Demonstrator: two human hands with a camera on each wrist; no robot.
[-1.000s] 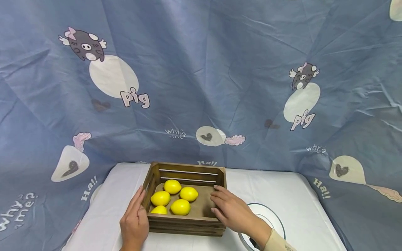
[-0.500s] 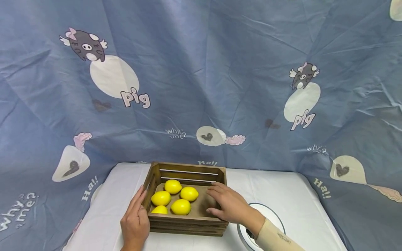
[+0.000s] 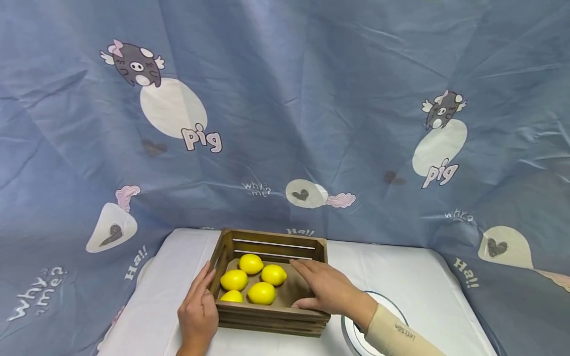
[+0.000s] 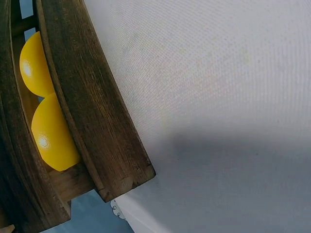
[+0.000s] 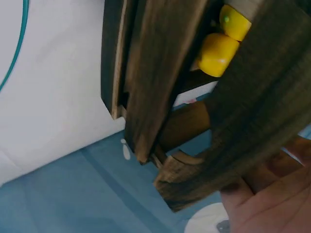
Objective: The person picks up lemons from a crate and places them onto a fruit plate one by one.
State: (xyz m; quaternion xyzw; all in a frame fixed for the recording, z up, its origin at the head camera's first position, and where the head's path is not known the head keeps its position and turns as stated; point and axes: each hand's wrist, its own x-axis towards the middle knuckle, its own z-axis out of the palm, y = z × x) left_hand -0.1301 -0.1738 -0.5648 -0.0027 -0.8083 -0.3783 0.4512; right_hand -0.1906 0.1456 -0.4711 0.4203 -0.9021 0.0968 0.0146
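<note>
The crate (image 3: 271, 317), slatted dark wood, stands on the white cloth (image 3: 427, 282) with five lemons (image 3: 261, 293) inside. They lie on a brown sheet (image 3: 289, 291), gathered in the left part of the crate: one toward the back, one to its right, one by the left wall, one in the middle near the front, and one at the front left — its lower part hidden by the front wall.

The left hand (image 3: 199, 315) lies along the outside of the crate's left wall near the front corner, fingers straight, with no clasp around anything. The right hand (image 3: 331, 289) reaches over the right wall, fingers extended and thumb spread wide from them; no lemon is in its grasp, and the rightmost lemon sits near its fingertips.

From the left wrist, two lemons show between the slats, one just beside the other. The right wrist view also catches two through a gap — each partly hidden by wood.

A white plate (image 3: 390, 303) with a dark rim is on the cloth just right of the crate, partly covered by the beige sleeve (image 3: 396, 331) and forearm. Behind everything hangs a blue curtain (image 3: 267, 123) printed with pigs.
</note>
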